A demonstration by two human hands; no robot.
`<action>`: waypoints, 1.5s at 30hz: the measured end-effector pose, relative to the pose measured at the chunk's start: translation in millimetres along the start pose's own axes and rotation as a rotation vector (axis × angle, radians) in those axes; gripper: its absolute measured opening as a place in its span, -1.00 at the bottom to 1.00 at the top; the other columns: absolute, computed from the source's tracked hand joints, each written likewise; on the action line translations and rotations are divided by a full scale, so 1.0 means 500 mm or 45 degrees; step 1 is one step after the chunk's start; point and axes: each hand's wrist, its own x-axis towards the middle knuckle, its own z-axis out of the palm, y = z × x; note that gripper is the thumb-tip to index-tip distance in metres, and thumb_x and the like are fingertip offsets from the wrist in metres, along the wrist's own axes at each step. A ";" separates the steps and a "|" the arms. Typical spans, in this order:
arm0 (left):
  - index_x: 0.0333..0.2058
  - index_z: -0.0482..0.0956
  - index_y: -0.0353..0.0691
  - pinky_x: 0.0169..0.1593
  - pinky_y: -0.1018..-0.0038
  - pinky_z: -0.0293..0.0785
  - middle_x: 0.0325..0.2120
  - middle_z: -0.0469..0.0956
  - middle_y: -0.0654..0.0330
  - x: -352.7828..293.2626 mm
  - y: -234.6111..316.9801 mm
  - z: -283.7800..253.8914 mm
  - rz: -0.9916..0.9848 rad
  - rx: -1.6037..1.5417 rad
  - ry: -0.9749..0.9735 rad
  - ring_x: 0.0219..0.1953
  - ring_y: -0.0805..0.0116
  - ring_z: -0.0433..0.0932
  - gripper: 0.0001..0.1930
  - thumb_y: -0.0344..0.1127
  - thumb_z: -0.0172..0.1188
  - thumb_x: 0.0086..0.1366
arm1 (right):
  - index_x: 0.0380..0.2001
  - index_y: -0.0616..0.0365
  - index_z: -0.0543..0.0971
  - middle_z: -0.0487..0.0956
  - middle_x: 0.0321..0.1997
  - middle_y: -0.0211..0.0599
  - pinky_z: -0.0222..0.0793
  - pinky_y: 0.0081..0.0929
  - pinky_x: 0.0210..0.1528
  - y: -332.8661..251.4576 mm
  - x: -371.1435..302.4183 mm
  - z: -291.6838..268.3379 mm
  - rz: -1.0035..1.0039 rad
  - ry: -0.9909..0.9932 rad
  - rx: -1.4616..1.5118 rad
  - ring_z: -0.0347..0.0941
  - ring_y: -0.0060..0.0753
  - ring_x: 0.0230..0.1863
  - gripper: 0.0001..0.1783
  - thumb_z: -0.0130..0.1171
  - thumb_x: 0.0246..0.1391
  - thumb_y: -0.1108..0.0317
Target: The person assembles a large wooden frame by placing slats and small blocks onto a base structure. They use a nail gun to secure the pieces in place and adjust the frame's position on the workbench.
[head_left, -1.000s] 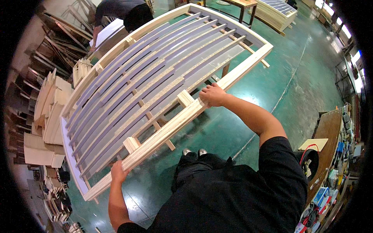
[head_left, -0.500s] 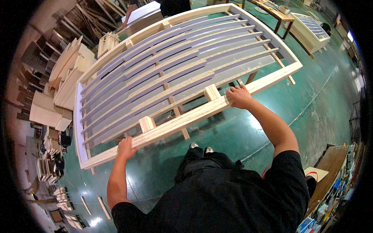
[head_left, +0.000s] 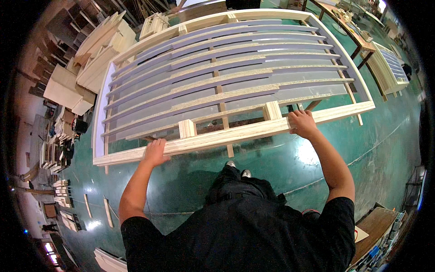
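Note:
A large pale wooden frame [head_left: 342, 111] lies before me, its near rail running across the view. My left hand [head_left: 156, 153] grips this rail toward its left end, fingers curled over the top edge. Farther right, my right hand [head_left: 302, 123] holds the same rail, fingers bent over its inner side. Long slats [head_left: 238, 81] with lilac-grey sides run inside the frame, roughly along its length. Two short wooden blocks, a left block [head_left: 186, 128] and a right block [head_left: 272, 110], sit against the rail between my hands. The undersides of both hands are hidden.
Stacked pale boards [head_left: 68, 88] stand at the left. A wooden table [head_left: 358, 38] is at the far right, beside another slatted frame stack [head_left: 385, 68]. Loose strips [head_left: 108, 213] lie on the green floor. A brown workbench [head_left: 374, 231] stands at the lower right.
My view has turned, so the frame appears more level and farther right. Both hands remain on the near rail; the left appears slightly higher in the picture.

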 end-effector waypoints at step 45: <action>-0.42 0.60 -0.20 -0.23 0.02 0.46 -0.42 0.62 -0.02 0.046 -0.106 0.068 -0.491 -0.480 0.241 -0.31 -0.12 0.59 -0.54 0.13 0.15 0.34 | -0.16 -0.03 0.70 0.69 -0.17 -0.08 0.49 -0.08 -0.02 0.070 0.103 0.051 0.639 -0.029 0.250 0.61 0.14 -0.10 -0.50 0.08 0.13 -0.16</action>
